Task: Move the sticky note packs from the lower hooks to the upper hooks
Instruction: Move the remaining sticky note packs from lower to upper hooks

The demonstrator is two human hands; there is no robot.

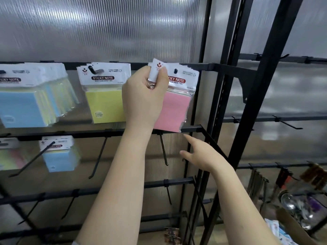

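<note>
Hanging a pack is the step in hand: the left hand (143, 96), at centre frame, pinches the white header card of a pink pack (174, 105) between thumb and curled fingers, holding it up at the upper rail (203, 65). That pack sits at the front of a pink stack on the upper right hook (175, 70); whether its hole is already over the hook tip I cannot tell, since the header is bent up in the fingers. The right hand (200, 156), lower and to the right of centre, is released, holding nothing, with forefinger and thumb stretched toward the lower rail (187, 129) just under the pink pack. Most of the job looks done. Along the upper row hang three groups: a thick fan of blue and yellow packs (33, 101) at the upper left, yellow packs (104, 101) in the middle, and the pink ones at the right. On the lower row, the two hooks nearest centre (163, 151) (99, 156) are bare. What is left shows at the left edge: a blue pack (59, 156) with a few more behind it on a lower hook (31, 159), and farther left a blurred group of greenish and pink packs (10, 156), partly cut off by the frame. By my reckoning those two lower groups remain to be lifted once the pink one is seated.
</note>
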